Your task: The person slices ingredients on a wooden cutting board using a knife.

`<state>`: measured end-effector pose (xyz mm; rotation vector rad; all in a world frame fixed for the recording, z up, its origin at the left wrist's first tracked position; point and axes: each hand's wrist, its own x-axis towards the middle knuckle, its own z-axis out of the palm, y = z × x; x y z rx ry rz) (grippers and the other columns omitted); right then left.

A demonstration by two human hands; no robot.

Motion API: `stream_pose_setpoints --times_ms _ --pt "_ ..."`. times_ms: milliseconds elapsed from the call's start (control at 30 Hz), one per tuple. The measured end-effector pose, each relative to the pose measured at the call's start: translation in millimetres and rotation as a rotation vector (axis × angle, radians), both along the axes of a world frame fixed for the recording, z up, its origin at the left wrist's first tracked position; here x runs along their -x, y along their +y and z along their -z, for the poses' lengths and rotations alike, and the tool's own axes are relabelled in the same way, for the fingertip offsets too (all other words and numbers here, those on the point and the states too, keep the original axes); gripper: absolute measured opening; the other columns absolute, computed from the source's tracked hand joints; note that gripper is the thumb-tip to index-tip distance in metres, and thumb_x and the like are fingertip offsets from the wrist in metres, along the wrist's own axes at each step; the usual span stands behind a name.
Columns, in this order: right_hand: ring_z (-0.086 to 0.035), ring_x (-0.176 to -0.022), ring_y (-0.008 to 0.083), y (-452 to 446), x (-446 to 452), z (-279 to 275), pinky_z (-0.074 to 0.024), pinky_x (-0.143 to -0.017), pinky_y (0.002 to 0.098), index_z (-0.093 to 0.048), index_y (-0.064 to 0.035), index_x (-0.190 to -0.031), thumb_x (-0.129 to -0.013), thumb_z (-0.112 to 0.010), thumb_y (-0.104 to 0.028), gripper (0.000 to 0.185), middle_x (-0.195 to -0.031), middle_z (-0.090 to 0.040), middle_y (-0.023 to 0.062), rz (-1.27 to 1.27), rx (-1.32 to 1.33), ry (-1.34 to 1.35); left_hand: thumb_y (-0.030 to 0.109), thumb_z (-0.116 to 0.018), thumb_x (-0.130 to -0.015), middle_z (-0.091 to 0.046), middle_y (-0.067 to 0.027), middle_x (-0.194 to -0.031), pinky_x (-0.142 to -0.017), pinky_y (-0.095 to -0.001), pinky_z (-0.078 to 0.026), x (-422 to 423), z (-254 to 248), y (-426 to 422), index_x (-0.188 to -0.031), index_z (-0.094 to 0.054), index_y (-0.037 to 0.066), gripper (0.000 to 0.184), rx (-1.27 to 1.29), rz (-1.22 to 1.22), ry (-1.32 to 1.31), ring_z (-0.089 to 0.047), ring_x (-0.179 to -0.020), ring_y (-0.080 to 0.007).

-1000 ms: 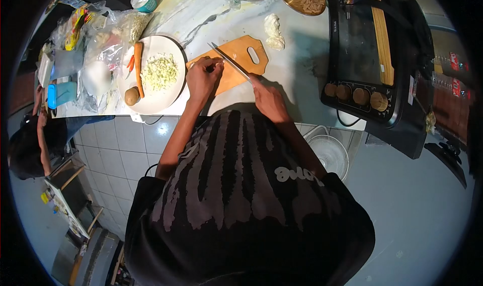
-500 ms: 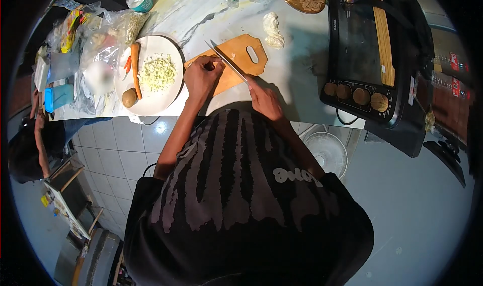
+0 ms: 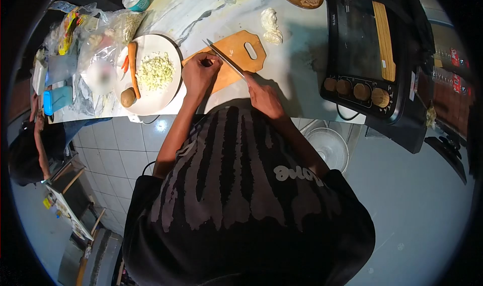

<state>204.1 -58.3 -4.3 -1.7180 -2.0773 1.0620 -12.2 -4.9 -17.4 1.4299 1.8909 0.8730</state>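
My right hand (image 3: 265, 99) grips the handle of a kitchen knife (image 3: 227, 59); its blade points up and to the left across a wooden cutting board (image 3: 246, 37). My left hand (image 3: 198, 74) is closed in a pinch at the board's left side, fingertips close to the blade. Whatever it pinches is too small to make out. A few tiny pale bits lie on the board. Left of my hands stands a white plate (image 3: 151, 102) with chopped pale green vegetable (image 3: 156, 71), a carrot (image 3: 132, 67), red chilies (image 3: 125, 63) and a brown potato-like vegetable (image 3: 128, 97).
A white lump (image 3: 271, 27) lies beyond the board. At right stands a black oven (image 3: 357, 49) with wooden knobs. Plastic bags (image 3: 103, 44), a teal-labelled tub (image 3: 136, 1) and a blue-lidded container (image 3: 58, 100) crowd the left. Another person's arm (image 3: 41, 147) shows at far left.
The view has shifted slightly. My left hand's fingers have moved a little at the blade, still pinched. My right hand keeps the knife in nearly the same position.
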Motion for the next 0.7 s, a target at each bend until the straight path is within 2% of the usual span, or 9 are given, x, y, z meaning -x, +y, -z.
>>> stream_pose_setpoints --times_ms 133,200,233,300,500,633,700 --pt "-0.062 -0.088 0.0510 -2 -7 16 -0.0496 -0.077 0.0577 -0.053 -0.0147 -0.141 -0.100 -0.050 -0.019 0.041 -0.093 -0.064 0.0316 0.043 0.002 0.065 0.028 -0.080 -0.080 -0.067 -0.0026 -0.065 -0.056 -0.0298 -0.047 5 -5 5 -0.086 -0.079 0.011 0.019 0.001 0.009 -0.014 -0.063 -0.057 -0.0142" --pt "-0.060 -0.099 0.0504 2 -11 10 -0.0500 -0.082 0.0544 -0.057 -0.0092 -0.136 -0.102 -0.049 -0.020 0.036 -0.103 -0.064 0.0317 0.084 0.029 0.287 0.028 -0.080 -0.080 -0.068 -0.0025 -0.065 -0.056 -0.0298 -0.048 4 -5 1 -0.086 -0.078 0.011 0.019 -0.001 0.015 -0.015 -0.063 -0.057 -0.0142" --pt "-0.060 -0.099 0.0504 1 -10 2 -0.0500 -0.082 0.0544 -0.057 -0.0092 -0.136 -0.102 -0.049 -0.020 0.036 -0.103 -0.064 0.0317 0.089 0.034 0.285 0.028 -0.080 -0.079 -0.068 -0.0022 -0.065 -0.056 -0.0299 -0.048 3 -10 2 -0.086 -0.078 0.011 0.019 0.048 0.021 -0.024 -0.063 -0.057 -0.0142" --pt "-0.063 -0.107 0.0436 6 -7 -11 -0.0514 -0.088 0.0427 -0.057 -0.0046 -0.135 -0.107 -0.043 -0.029 0.040 -0.115 -0.065 0.0267 0.145 0.165 0.224 0.029 -0.080 -0.079 -0.068 -0.0018 -0.065 -0.056 -0.0300 -0.048 2 -12 6 -0.085 -0.078 0.011 0.019 0.086 0.024 -0.033 -0.063 -0.058 -0.0141" --pt "-0.061 -0.107 0.0458 5 -3 -1 -0.0500 -0.092 0.0452 -0.056 -0.0058 -0.136 -0.107 -0.044 -0.029 0.040 -0.120 -0.063 0.0262 0.072 0.047 0.145 0.030 -0.080 -0.078 -0.067 -0.0014 -0.064 -0.056 -0.0302 -0.048 0 -17 7 -0.085 -0.078 0.011 0.021 0.100 -0.002 0.006 -0.063 -0.057 -0.0139" --pt "-0.061 -0.105 0.0468 6 -2 5 -0.0502 -0.091 0.0468 -0.056 -0.0066 -0.137 -0.106 -0.044 -0.028 0.039 -0.119 -0.064 0.0255 0.067 0.083 0.163 0.029 -0.084 -0.076 -0.069 -0.0044 -0.065 -0.057 -0.0294 -0.049 0 -22 8 -0.088 -0.079 0.010 0.024 0.151 0.015 0.017 -0.064 -0.058 -0.0138" --pt "-0.062 -0.096 0.0476 7 -1 6 -0.0518 -0.084 0.0494 -0.057 -0.0085 -0.136 -0.105 -0.046 -0.026 0.038 -0.107 -0.066 0.0265 0.060 0.015 0.167 0.029 -0.084 -0.076 -0.069 -0.0044 -0.066 -0.057 -0.0294 -0.049 0 -21 8 -0.088 -0.078 0.009 0.024 0.155 0.022 0.023 -0.064 -0.058 -0.0137"
